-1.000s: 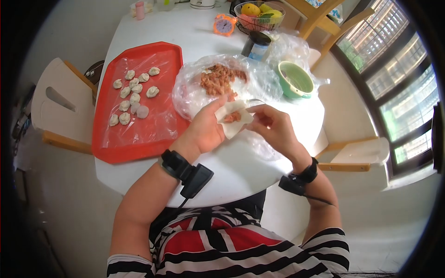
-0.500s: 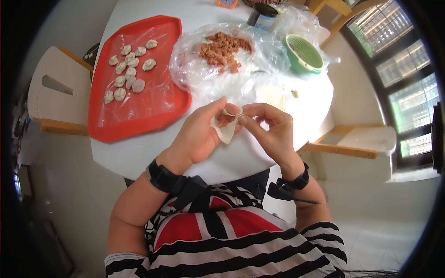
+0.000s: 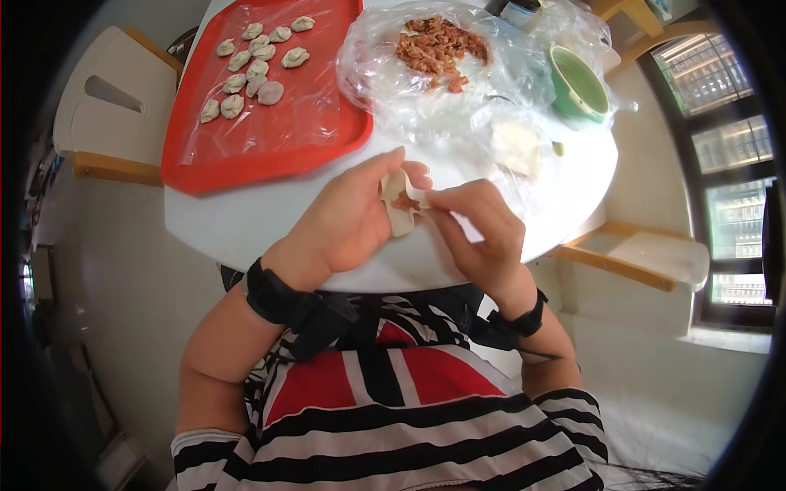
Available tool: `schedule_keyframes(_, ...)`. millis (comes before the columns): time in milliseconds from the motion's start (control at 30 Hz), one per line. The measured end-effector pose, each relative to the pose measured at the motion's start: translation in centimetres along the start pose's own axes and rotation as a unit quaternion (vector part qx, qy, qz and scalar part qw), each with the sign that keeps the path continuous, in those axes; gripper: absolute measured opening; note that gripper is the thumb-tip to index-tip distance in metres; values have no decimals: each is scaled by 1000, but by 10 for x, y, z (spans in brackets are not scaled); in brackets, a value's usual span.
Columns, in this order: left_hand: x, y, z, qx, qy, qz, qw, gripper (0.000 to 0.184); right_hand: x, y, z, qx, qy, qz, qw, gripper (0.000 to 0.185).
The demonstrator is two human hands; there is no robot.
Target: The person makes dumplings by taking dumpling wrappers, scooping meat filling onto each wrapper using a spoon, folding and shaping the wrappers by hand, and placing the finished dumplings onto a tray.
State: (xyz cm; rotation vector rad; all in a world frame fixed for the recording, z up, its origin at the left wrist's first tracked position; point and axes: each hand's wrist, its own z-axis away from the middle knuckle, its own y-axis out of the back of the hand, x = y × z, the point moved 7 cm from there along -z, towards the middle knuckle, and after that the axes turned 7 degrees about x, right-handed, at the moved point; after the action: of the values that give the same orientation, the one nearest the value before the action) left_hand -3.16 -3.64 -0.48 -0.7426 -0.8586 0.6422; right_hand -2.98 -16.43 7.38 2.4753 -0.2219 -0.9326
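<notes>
My left hand (image 3: 348, 214) cradles a dumpling wrapper (image 3: 397, 219) above the table's near edge, its fingers curled behind the dough. Some pinkish meat filling (image 3: 404, 201) shows inside the partly folded wrapper. From the other side, my right hand (image 3: 489, 231) pinches the wrapper's right edge between thumb and forefinger. Beyond the hands, a mound of minced filling (image 3: 440, 51) lies on a clear plastic bag (image 3: 381, 69). To its right is a pale stack of wrappers (image 3: 517, 150). Several folded dumplings (image 3: 232, 106) sit on the red tray (image 3: 278, 170) at the left.
A green basket (image 3: 578, 88) stands on the white table (image 3: 246, 233) at the right, near crumpled plastic and a dark jar (image 3: 519, 13). Chairs flank the table, one at the left (image 3: 98, 106) and one at the right (image 3: 647, 254).
The view has tilted down, so the table's things appear higher and farther right. Both hands still hold the wrapper, whose edge is now drawn in more at the right.
</notes>
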Motion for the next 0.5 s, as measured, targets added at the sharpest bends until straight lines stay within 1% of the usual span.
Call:
schedule_keyframes(33, 0, -2, 0, -32, 0, 2, 999, 32, -8, -3, 2, -3, 36, -7, 999, 29)
schedule_keyframes(67, 0, -5, 1, -63, 0, 5, 998, 33, -9, -6, 3, -5, 36, -10, 999, 29)
schedule_keyframes(100, -1, -4, 2, -60, -1, 7, 998, 33, -12, -10, 5, -13, 50, -3, 999, 29)
schedule_keyframes(167, 0, -3, 1, -16, -31, 12, 999, 34, -15, -15, 9, -28, 77, 7, 997, 29)
schedule_keyframes(200, -1, -7, 3, -15, -31, 13, 999, 34, -16, -16, 9, -29, 76, 6, 997, 29)
schedule_keyframes(267, 7, -8, 7, 59, -82, -7, 995, 36, -19, -19, 7, -43, 63, -22, 997, 30)
schedule_keyframes(300, 8, -10, 9, 60, -83, -6, 995, 36, -22, -19, 5, -44, 63, -23, 997, 30)
schedule_keyframes(367, 13, -10, 12, 96, -103, -13, 990, 37, -26, -22, 3, -68, 59, -38, 995, 32)
schedule_keyframes(500, 9, -23, 17, 88, -95, -16, 991, 38, -22, -17, 6, -50, 90, -4, 995, 30)
